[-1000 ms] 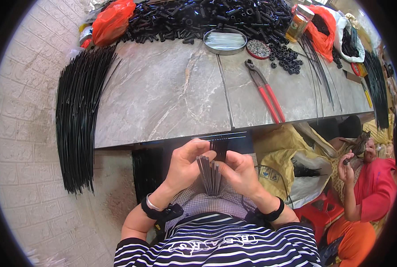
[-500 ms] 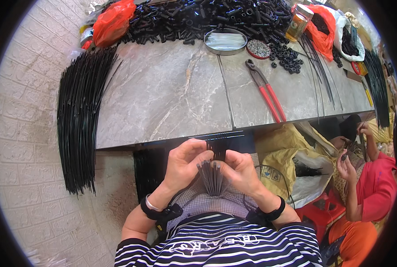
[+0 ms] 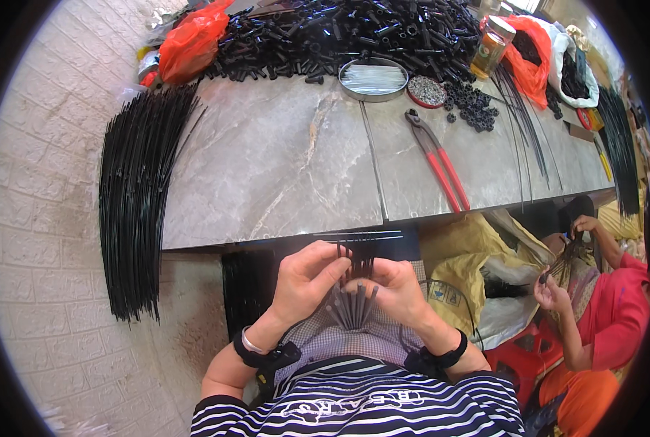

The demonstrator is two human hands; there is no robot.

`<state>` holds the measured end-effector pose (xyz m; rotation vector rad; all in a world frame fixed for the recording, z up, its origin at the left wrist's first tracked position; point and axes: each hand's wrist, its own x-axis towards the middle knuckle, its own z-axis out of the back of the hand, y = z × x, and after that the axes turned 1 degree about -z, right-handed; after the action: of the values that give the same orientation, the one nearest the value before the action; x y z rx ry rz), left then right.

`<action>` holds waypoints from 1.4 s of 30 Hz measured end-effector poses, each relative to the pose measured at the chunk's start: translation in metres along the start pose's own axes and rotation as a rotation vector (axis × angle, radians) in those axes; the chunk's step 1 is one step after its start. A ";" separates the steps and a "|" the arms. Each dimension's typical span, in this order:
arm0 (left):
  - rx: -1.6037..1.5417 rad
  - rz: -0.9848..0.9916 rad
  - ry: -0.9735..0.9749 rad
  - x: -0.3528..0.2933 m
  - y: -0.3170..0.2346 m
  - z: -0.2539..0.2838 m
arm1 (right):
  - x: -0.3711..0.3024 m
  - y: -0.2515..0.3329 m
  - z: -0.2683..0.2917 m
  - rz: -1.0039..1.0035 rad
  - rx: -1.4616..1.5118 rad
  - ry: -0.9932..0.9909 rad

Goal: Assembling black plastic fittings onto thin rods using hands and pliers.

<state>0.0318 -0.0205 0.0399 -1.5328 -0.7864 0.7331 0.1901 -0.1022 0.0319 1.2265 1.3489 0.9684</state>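
Over my lap, my left hand (image 3: 307,284) pinches thin black rods between thumb and fingers. Close beside it, my right hand (image 3: 398,291) is closed on the same bundle of thin dark rods (image 3: 353,309), which look like umbrella ribs. Their thicker grey ends fan out below my thumbs, towards my body. Slender black parts rise above my fingers, and a few long thin rods (image 3: 376,236) lie crosswise there, near the table edge. My fingers hide where the rods join.
On the grey marbled table (image 3: 267,160) lie red-handled cutters (image 3: 440,164), a round tin of wires (image 3: 373,80), a dish of small metal bits (image 3: 427,92) and heaped black plastic parts (image 3: 332,36). Long black rods (image 3: 139,204) overhang its left edge. A co-worker (image 3: 609,313) sits at right beside yellow sacks (image 3: 452,269).
The grey rod ends have spread wider and shifted slightly. My hands stay close together, still gripping. At right, the co-worker's nearer hand has moved left and lower. The whole view has shifted a little.
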 end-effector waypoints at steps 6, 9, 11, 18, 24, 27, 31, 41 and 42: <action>0.286 -0.081 0.043 -0.002 -0.011 0.005 | 0.003 0.007 -0.003 -0.015 -0.174 0.029; 0.021 0.073 0.093 -0.002 -0.001 0.008 | 0.001 0.000 -0.002 -0.012 -0.140 0.009; 0.006 0.195 0.275 0.007 -0.005 0.023 | 0.001 -0.006 0.001 -0.006 -0.120 -0.008; 0.538 0.033 0.090 0.166 -0.030 0.129 | 0.006 -0.019 0.015 -0.087 -0.072 -0.032; 0.963 -0.250 -0.421 0.320 -0.007 0.239 | 0.014 0.001 0.014 -0.049 -0.016 0.006; 0.960 0.012 -0.702 0.357 -0.006 0.247 | 0.018 0.001 0.017 -0.165 0.101 -0.127; 1.005 0.183 -0.809 0.375 -0.008 0.260 | 0.013 0.002 0.030 -0.191 0.115 -0.051; 1.096 0.143 -0.855 0.399 -0.003 0.255 | 0.021 -0.001 0.033 -0.148 0.120 -0.018; 1.124 0.141 -0.831 0.399 0.000 0.243 | 0.021 -0.002 0.032 -0.117 0.137 -0.036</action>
<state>0.0623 0.4448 0.0103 -0.2235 -0.6350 1.6081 0.2225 -0.0836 0.0220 1.2463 1.4608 0.7790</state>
